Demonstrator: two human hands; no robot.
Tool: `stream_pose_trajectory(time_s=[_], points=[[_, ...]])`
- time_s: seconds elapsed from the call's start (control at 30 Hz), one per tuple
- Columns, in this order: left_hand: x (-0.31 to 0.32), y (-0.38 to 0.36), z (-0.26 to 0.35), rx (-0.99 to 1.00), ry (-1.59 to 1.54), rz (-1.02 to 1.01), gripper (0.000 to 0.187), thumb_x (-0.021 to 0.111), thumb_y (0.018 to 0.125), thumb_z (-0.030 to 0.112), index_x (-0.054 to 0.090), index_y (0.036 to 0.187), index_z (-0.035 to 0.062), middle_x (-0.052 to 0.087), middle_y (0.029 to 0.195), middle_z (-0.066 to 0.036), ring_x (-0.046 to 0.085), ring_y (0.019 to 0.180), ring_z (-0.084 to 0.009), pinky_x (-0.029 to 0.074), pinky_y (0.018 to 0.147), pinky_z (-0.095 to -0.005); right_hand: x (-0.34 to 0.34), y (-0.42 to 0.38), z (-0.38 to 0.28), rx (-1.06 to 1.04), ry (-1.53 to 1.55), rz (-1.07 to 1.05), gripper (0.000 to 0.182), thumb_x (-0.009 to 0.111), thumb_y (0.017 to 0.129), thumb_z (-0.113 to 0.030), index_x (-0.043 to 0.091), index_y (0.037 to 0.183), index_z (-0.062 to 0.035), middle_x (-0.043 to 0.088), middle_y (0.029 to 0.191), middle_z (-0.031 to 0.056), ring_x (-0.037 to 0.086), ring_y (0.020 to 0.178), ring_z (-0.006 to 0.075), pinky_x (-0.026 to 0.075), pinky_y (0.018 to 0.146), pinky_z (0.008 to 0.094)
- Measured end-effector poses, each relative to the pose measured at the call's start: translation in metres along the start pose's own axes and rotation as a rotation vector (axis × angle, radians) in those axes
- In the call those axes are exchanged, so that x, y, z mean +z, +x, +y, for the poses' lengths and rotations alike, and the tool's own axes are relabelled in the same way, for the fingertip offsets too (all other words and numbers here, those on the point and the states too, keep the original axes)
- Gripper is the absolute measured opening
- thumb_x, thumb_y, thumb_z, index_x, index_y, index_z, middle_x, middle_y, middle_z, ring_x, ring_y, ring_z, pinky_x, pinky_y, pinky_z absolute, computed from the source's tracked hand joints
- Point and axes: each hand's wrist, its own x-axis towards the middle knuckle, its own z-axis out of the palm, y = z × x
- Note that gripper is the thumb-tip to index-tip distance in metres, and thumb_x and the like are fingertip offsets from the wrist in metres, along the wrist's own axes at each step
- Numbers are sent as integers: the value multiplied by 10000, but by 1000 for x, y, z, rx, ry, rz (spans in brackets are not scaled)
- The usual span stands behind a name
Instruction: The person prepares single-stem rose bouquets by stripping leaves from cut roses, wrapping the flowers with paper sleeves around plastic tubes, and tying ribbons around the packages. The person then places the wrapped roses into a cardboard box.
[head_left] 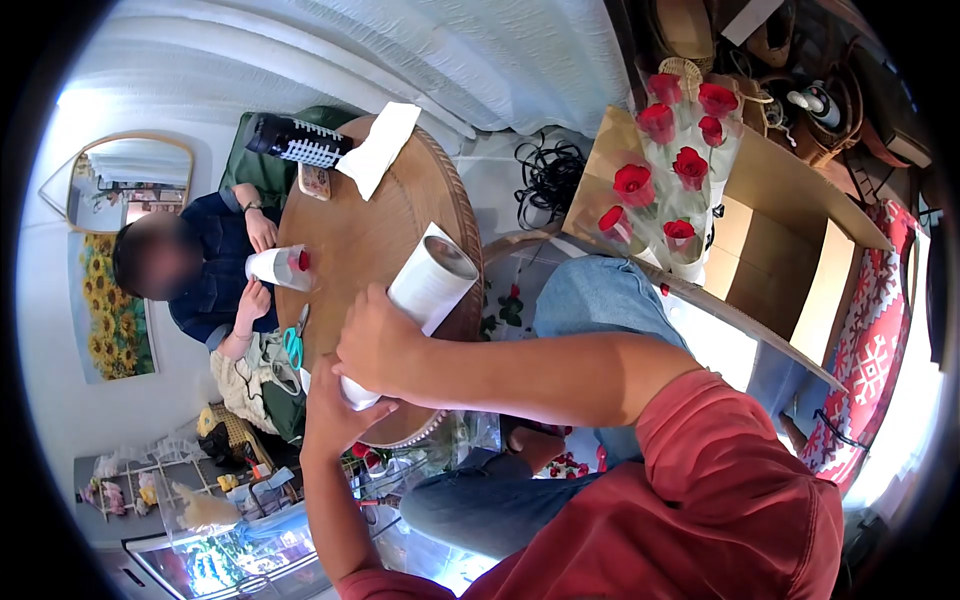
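My right hand (382,340) is wrapped over the side of a thick roll of white wrapping material (432,283), and a loose edge of the sheet shows along the roll. At the roll's lower end my left hand (335,405) is closed round it, thumb across the bottom. The roll lies tilted over the wooden table (400,210), its hollow end facing away from my hands. Just beyond my hands lie scissors with teal handles (293,345). Some of my fingers are hidden behind the roll.
Across the table, a person (215,250) holds a wrapped red rose (285,268). A white sheet (383,150), a phone-like object (314,182) and a black patterned bottle (295,138) are at the far side. Beside me, a cardboard box (770,210) bears several wrapped roses (632,185).
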Motion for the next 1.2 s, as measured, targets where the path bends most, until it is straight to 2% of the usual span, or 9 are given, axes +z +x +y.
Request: stream_pose_trajectory(time_s=[0.3,0.37,0.47,0.63,0.77,0.97,1.1,1.13,1.2], points=[[14,3,-22,-111,-77,-19,670,942,646,253,597,1177,35,679,1097,-186,677,1022,-394,533,873,-460,0,11,1,16,-26,9,382,590,989,-461,835,995,-168,770,998,65,657,1010,272,386,870,473],[11,9,-25,-106,-121,-46,697,958,624,276,606,1171,27,690,1108,-178,687,1029,-369,535,889,-448,-1,12,0,21,-43,7,283,658,931,-339,826,1093,-179,778,1067,48,665,1067,310,368,947,557],[3,17,-28,-121,-175,-80,746,984,583,321,621,1158,14,705,1116,-162,699,1040,-319,539,910,-424,-1,6,1,2,-47,20,369,608,967,-431,826,1045,-144,755,1064,89,637,1065,295,359,933,489],[0,19,-37,-178,-339,-29,794,993,562,362,615,1150,-14,712,1051,-134,701,1007,-272,542,899,-395,-3,6,4,27,-68,-1,423,592,977,-459,813,1094,-118,743,1106,104,627,1090,312,336,1025,554],[4,20,-59,-135,-233,122,670,941,660,347,618,1115,-23,695,974,-138,695,924,-303,539,848,-402,-10,3,6,51,-102,-1,502,576,984,-469,760,1206,-58,729,1149,133,611,1183,373,241,1159,662],[3,28,-87,-199,158,501,267,711,977,229,656,1087,-7,686,948,-177,681,892,-316,525,792,-397,2,-2,3,58,-221,214,611,541,1008,-455,594,1427,-13,598,1421,211,462,1405,447,145,1233,670],[6,24,-77,-262,-140,535,276,642,1019,234,665,1152,-7,695,1051,-177,671,966,-319,521,874,-390,11,3,11,59,-154,254,666,565,1002,-473,528,1488,-18,497,1549,192,376,1486,403,147,1246,635],[7,20,-70,-209,-118,505,287,615,1031,237,665,1175,-6,692,1106,-187,664,1008,-325,514,914,-393,13,6,18,23,-130,280,553,462,1037,-311,519,1489,2,507,1533,219,402,1477,421,144,1242,650],[11,12,-67,-145,-27,400,428,662,953,214,597,1313,-8,629,1257,-241,582,1206,-398,442,1063,-469,10,7,34,3,-187,295,524,518,1016,-275,540,1474,-20,530,1513,199,417,1469,403,151,1243,643]])
